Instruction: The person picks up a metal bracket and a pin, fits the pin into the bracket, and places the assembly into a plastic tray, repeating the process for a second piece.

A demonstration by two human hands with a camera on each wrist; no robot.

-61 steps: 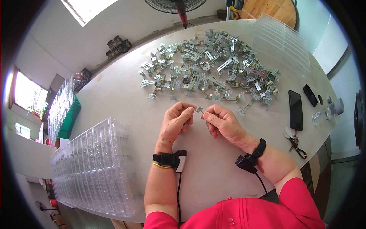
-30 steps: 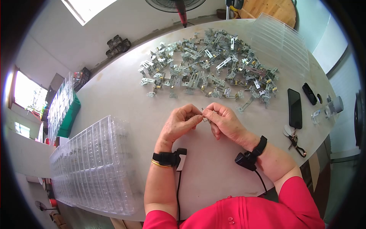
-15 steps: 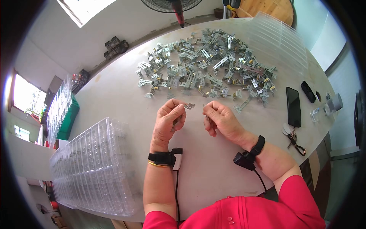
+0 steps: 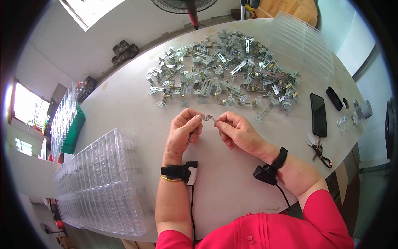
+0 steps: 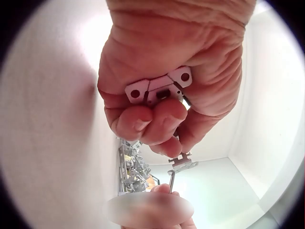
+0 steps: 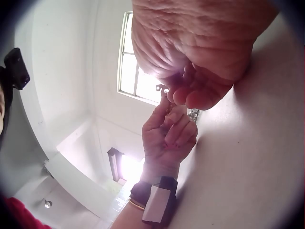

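Note:
In the head view the left hand [image 4: 182,132] curls round a metal bracket, whose notched end [image 4: 207,118] sticks out past thumb and forefinger. The left wrist view shows the bracket's wide end [image 5: 159,88], with two round holes, lying against the palm under curled fingers. Facing it, the right hand [image 4: 242,132] pinches a thin metal pin [image 5: 172,182] between thumb and forefinger. The pin's tip is right at the bracket's notched end. Beyond both hands lies a pile of similar metal brackets [image 4: 240,66], some with brass-coloured parts.
Clear plastic compartment trays [image 4: 99,178] are stacked at the left, with a green box [image 4: 74,132] behind them. A clear tray [image 4: 302,45] lies at the back right. Along the right side are a black phone [image 4: 318,114], keys [image 4: 317,149] and a clear bottle [image 4: 355,116].
The hands were close together over the bracket one second ago, then drew apart. Since half a second ago, the right hand has moved left and brought the pin to the bracket's end.

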